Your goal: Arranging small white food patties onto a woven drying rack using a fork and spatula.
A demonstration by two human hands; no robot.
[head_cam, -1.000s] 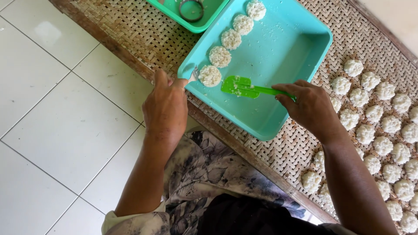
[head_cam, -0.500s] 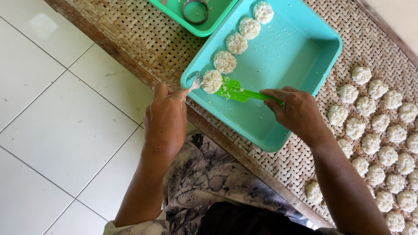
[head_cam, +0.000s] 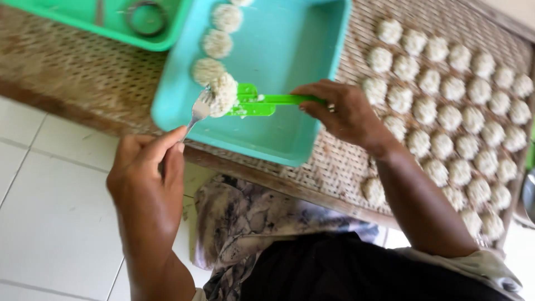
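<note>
While the white tiled floor (head_cam: 50, 223) fills the left side of the view, the left hand (head_cam: 146, 175) is closed around the handle of a metal fork (head_cam: 196, 114), whose prongs press against a round white rice cake (head_cam: 223, 93). This cake lies on the blade of a bright green plastic spatula (head_cam: 262, 103), above the left part of the turquoise rectangular plastic tray (head_cam: 290, 50). Three more cakes of the same kind (head_cam: 216, 43) stand in a row along the left wall of the tray, just beside the lifted one. Behind the tray, at the top left, there is a green plastic tray (head_cam: 72, 19) with a small round ring mould (head_cam: 146, 17) inside. The right hand (head_cam: 346, 111) grips the spatula handle with the fingers closed, and it wears a ring. Both trays rest on a woven rattan worktop (head_cam: 83, 78). To the right, many round white cakes (head_cam: 457, 106) lie in rows on the woven surface, and the right forearm covers some of them.
</note>
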